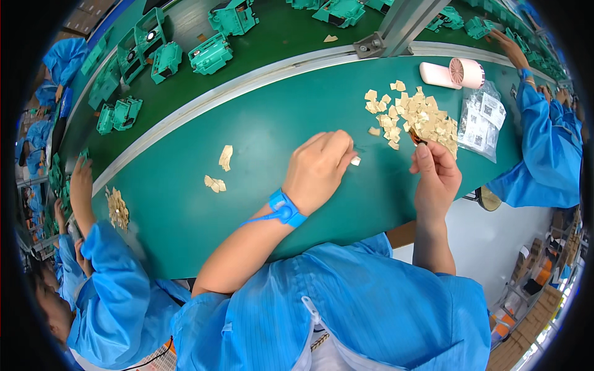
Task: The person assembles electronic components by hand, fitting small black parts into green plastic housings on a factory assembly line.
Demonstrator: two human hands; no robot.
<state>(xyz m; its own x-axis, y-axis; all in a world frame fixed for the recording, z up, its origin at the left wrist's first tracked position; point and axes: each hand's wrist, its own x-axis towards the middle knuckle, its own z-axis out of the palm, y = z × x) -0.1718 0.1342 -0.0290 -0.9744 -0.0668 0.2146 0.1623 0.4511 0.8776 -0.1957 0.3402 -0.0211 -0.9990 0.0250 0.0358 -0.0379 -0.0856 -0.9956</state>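
Observation:
Over the middle of the green table, my left hand (320,166) is closed, its fingertips pinching a small pale scrap of paper (355,161). A blue wrist strap with a cord is round that wrist. To the right, my right hand (437,173) pinches a small dark piece with an orange-brown tint (417,137) between thumb and forefinger; its exact kind is too small to tell. Just beyond that hand lies a loose pile of cream-coloured paper scraps (433,116). Two small groups of scraps, one of them a curled strip (226,157), rest left of my left hand.
A pink handheld fan (467,73) and a clear plastic bag with labels (482,120) lie beyond the pile. Past a metal rail (247,79), green plastic housings (210,54) stand on a dark green belt. A metal post (408,28) rises there. Co-workers in blue sit on both sides.

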